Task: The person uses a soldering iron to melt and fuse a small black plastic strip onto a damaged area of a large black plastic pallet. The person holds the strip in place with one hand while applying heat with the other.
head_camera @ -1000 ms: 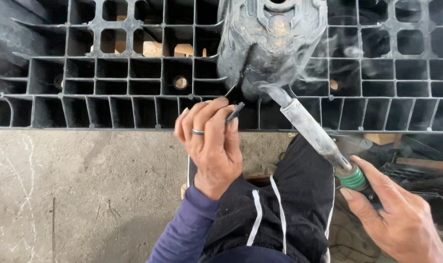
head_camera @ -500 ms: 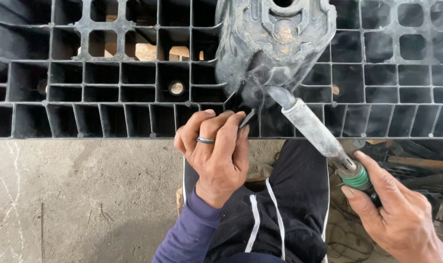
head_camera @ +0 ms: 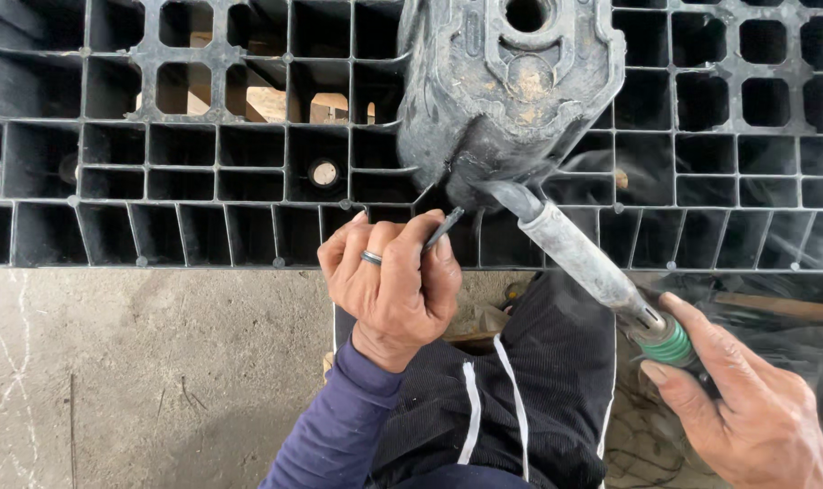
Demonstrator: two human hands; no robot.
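Left hand (ring on one finger) pinches a thin dark strip below the pallet foot; right hand presses the soldering iron tip against the foot's lower edge.

The left hand has seemingly crept slightly closer to the block.

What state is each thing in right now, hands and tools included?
Left hand: closed around a thin dark strip.
Right hand: gripping the heating tool by its green-banded handle.
Heating tool: tilted, tip against the block foot, faint smoke nearby.
Black plastic pallet: lying grid-side up on concrete.
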